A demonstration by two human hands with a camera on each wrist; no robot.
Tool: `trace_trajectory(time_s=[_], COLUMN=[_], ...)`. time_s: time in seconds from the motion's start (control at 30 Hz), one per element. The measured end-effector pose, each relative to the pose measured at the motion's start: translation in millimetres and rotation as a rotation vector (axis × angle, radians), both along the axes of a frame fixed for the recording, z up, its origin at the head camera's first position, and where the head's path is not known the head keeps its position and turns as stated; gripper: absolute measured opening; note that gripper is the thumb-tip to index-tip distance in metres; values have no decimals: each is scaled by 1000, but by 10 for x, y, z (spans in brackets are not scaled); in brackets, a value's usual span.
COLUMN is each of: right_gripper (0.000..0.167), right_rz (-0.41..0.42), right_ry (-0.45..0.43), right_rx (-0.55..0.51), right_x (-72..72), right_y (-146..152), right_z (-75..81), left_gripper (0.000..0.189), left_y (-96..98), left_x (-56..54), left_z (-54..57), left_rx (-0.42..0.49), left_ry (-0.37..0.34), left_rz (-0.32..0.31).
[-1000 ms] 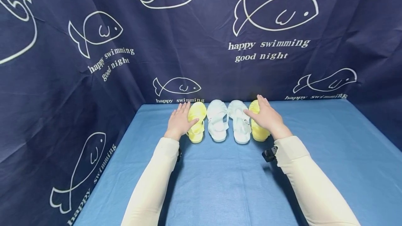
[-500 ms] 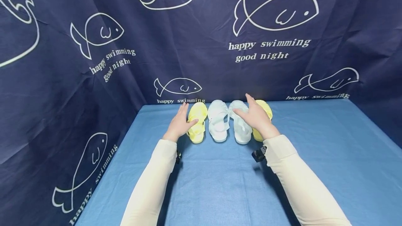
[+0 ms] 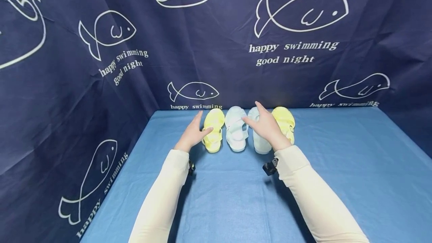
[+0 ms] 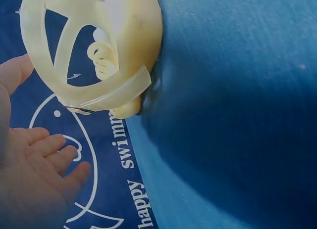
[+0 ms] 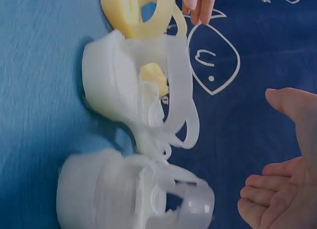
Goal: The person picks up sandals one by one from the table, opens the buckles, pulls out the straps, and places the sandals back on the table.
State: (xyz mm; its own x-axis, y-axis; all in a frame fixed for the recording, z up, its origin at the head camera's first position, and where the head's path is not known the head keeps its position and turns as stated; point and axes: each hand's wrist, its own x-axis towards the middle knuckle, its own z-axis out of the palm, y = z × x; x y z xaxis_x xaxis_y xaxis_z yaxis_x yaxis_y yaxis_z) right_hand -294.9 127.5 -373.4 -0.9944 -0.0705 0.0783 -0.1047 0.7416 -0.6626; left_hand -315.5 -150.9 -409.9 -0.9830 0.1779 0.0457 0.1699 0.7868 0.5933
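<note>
- Hovering with the right grip (image 3: pixel 264 125) unclasped over the right white sandal (image 3: pixel 261 145)
- Poising the left grip (image 3: pixel 193 134), equally loose — beside the left yellow sandal (image 3: pixel 214 118)
- Showing the left white sandal (image 3: pixel 236 143) between, the right yellow sandal (image 3: pixel 282 115) rightmost
- Sitting in a row on the blue desk (image 3: pixel 229 198) near fish-print cloth (image 3: pixel 219 48)

Four open-strapped sandals stand in a row on the blue cloth (image 3: pixel 229 198), soles down, broad toe ends pointing away from the person. From where I stand, a yellow sandal (image 3: pixel 216 129) is at the left end, then a bluish-white sandal (image 3: pixel 236 133), then a second bluish-white one (image 3: pixel 261 144), partly hidden, and another yellow one (image 3: pixel 283 118) at the right end, also partly covered.
</note>
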Motion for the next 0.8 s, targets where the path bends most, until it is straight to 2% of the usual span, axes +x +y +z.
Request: trace_trajectory(time_s=[0.17, 0.43, 0.8], right_gripper=[92, 84, 73], right_rz=[36, 56, 100], right_ry=[1, 57, 112], right_rx=[6, -37, -107], right_x=[-3, 18, 76], right_y=[-91, -293, -523], right_z=[15, 57, -57], left_gripper=[86, 83, 84], left_y=[-5, -25, -83], left_x=[-1, 5, 100], left_z=[-24, -31, -107], left_rx=[26, 82, 229], left_ry=[-25, -40, -110], left_rz=[-3, 11, 24])
